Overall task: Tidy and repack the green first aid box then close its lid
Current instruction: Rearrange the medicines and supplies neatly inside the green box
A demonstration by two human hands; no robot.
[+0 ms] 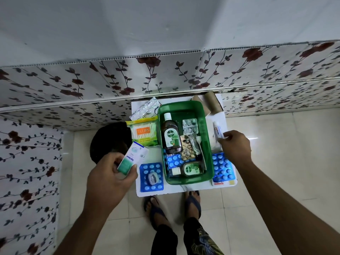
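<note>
The green first aid box [207,144] stands open on a small white table [152,193]. Inside it lie a large Dettol bottle [171,134], a small Dettol bottle [187,169], a silver pill strip [189,126], a blue blister pack [173,161] and small sachets. My left hand [110,173] grips a white and teal carton [132,158] left of the box. My right hand [235,144] pinches the lower end of a white tube [217,128] lying to the right of the box. No lid is visible.
On the table around the box lie a cotton bud pack [144,133], a foil strip [145,108], a blue blister pack with a small round tin [151,178] on it, another blue blister pack [223,167] and bandage rolls [212,102]. A dark round object [110,138] sits left of the table. My feet stand below.
</note>
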